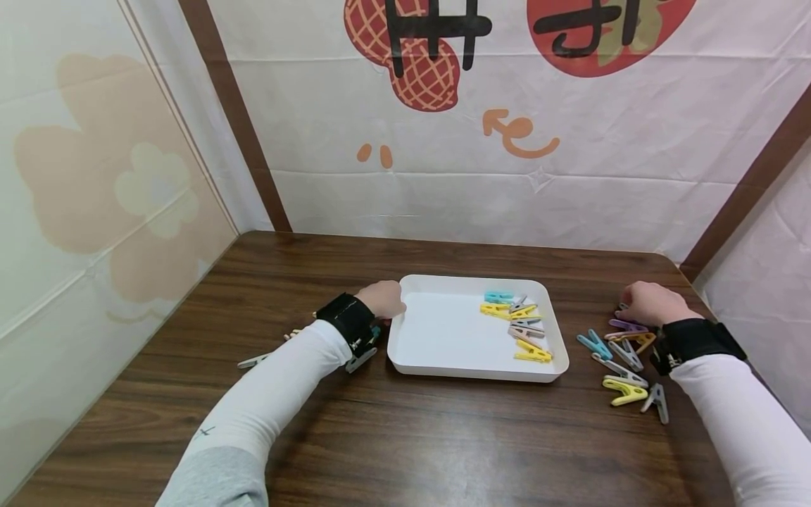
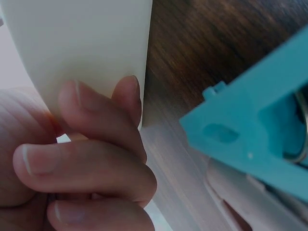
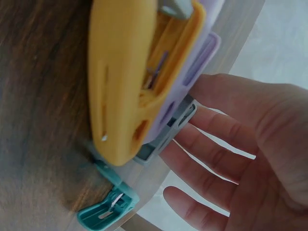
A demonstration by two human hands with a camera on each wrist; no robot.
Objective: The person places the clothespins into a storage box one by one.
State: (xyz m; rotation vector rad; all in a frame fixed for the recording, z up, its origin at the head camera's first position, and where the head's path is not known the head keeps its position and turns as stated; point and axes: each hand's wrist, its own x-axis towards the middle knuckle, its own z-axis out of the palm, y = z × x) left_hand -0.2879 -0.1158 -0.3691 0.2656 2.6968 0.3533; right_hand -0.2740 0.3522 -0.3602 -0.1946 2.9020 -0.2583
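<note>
My left hand [image 1: 382, 299] grips the left side of a white tray [image 1: 443, 338]; in the left wrist view its fingers curl against the tray wall [image 2: 86, 38]. Close by lies a teal clothespin [image 2: 231, 130], with a grey one beneath it. At the far right, my right hand [image 1: 652, 304] reaches over a pile of clothespins. Seen from the right wrist, its loosely extended fingers [image 3: 207, 178] lie right at a grey clothespin [image 3: 166, 132], and the thumb is beside a purple one [image 3: 192, 72]. An orange clothespin [image 3: 120, 86] overlaps these in front.
Yellow, blue, grey and pinkish clothespins, including a yellow one [image 1: 533, 352], lie in the tray's right half. Below the right hand are more, among them a blue one [image 1: 594, 343]. A grey clothespin [image 1: 253, 360] lies left of my left arm. A patterned curtain [image 1: 443, 204] stands behind the table.
</note>
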